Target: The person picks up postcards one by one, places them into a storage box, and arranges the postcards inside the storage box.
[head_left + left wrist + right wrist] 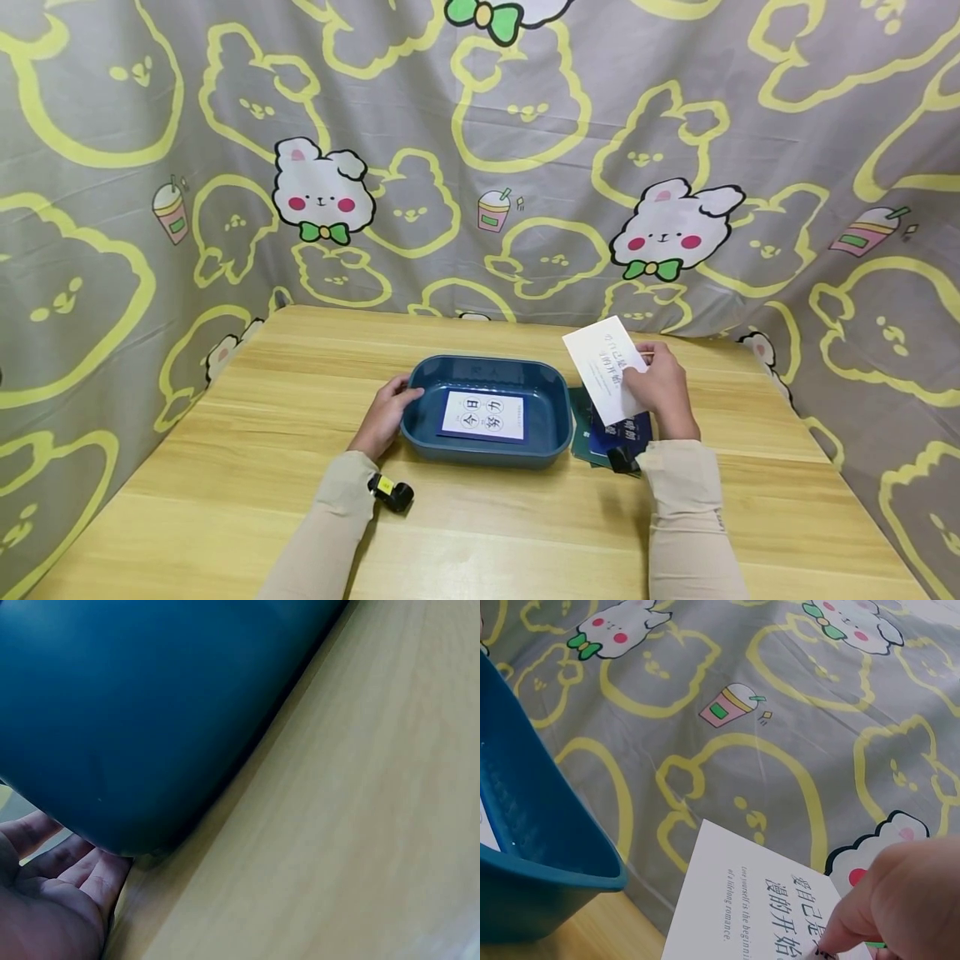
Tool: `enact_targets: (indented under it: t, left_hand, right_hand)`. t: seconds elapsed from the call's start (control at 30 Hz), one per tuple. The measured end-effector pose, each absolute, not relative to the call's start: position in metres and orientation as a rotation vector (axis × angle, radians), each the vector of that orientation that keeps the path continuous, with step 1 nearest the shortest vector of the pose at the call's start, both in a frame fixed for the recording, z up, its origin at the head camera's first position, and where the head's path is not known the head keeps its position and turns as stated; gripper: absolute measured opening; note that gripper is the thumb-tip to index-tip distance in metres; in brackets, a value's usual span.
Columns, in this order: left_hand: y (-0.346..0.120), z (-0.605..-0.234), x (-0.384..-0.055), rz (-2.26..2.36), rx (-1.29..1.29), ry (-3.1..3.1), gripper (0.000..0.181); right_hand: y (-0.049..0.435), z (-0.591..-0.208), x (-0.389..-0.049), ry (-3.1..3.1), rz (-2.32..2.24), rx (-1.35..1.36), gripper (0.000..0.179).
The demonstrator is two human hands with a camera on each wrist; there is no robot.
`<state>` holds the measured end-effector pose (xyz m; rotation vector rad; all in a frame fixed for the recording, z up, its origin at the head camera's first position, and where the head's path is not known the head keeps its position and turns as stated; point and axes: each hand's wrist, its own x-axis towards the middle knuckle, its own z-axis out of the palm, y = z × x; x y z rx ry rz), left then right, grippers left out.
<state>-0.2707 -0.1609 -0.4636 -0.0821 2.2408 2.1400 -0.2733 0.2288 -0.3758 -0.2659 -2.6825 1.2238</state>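
Note:
A blue rectangular plastic basin (487, 456) stands on the wooden table. My left hand (387, 414) grips its left end, thumb at the rim, and in the left wrist view the fingers (105, 881) lie against the outer wall. Inside the basin rests a white card (483, 415) with a dark blue edge and large characters. To the right, my right hand (663, 387) pinches a white card (603, 367) printed with Chinese and English text, tilted above the table. Beneath it lie several dark green and blue cards (583, 442), partly hidden by the card and wrist.
A grey curtain (420, 108) with yellow outlines and white rabbits hangs behind the table and along both sides. The pale wooden table (480, 533) extends in front of the basin. Black wrist cameras (393, 493) are strapped over beige sleeves (322, 533).

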Motion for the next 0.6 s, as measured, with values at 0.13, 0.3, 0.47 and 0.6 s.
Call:
enact_targets:
  t: [0.13,0.3,0.47,0.6]
  left_hand:
    - [-0.161,-0.464,-0.270,2.140,-0.082,2.249,0.039]
    - [-0.161,-0.463,-0.270,2.138,-0.090,2.255,0.038]
    - [-0.161,-0.463,-0.269,2.138,-0.091,2.238,0.038]
    - [-0.161,-0.464,-0.270,2.140,-0.092,2.235,0.038]
  right_hand:
    - [0.225,-0.374,-0.274,-2.678,1.213,-0.238,0.048]
    - [0.222,-0.371,-0.274,-2.673,1.207,-0.205,0.047]
    - [0.217,-0.370,-0.276,-2.670,1.199,-0.171,0.049]
    - [0.213,-0.369,-0.277,-2.663,1.197,-0.146,0.049]
